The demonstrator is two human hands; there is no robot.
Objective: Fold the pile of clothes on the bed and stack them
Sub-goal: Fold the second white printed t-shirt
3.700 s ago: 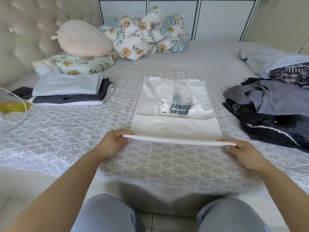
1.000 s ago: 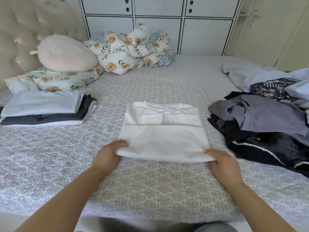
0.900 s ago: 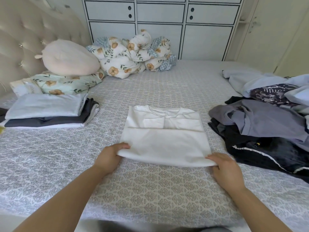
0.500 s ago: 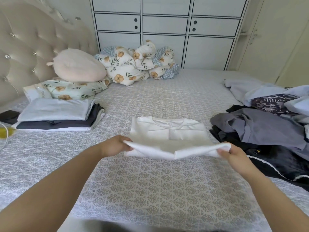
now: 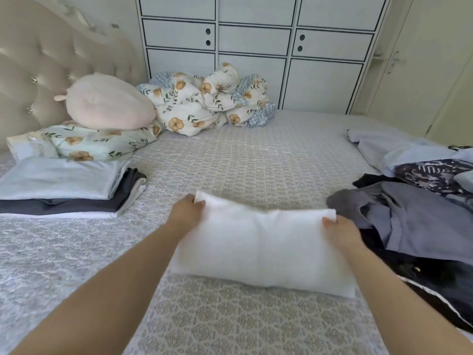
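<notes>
A white T-shirt [image 5: 258, 244], folded into a compact rectangle, lies in the middle of the bed [image 5: 230, 160] in front of me. My left hand [image 5: 186, 213] pinches its far left corner. At the far right corner my right hand [image 5: 337, 233] grips the cloth. A stack of folded clothes [image 5: 64, 190], pale blue on top of dark grey and white, sits at the left. The unfolded pile [image 5: 409, 216] of grey, black and patterned garments lies at the right, touching the shirt's right end.
A pink round cushion [image 5: 107, 102] rests on floral pillows [image 5: 94, 143] by the tufted headboard at the left. A bunched floral quilt [image 5: 207, 98] lies at the far side against white cabinets [image 5: 256, 47]. Bare bedspread stretches between the shirt and the quilt.
The long shirt was folded up from its lower hem, then its near fold was lifted and carried over to the far edge. My hands moved away from me with it.
</notes>
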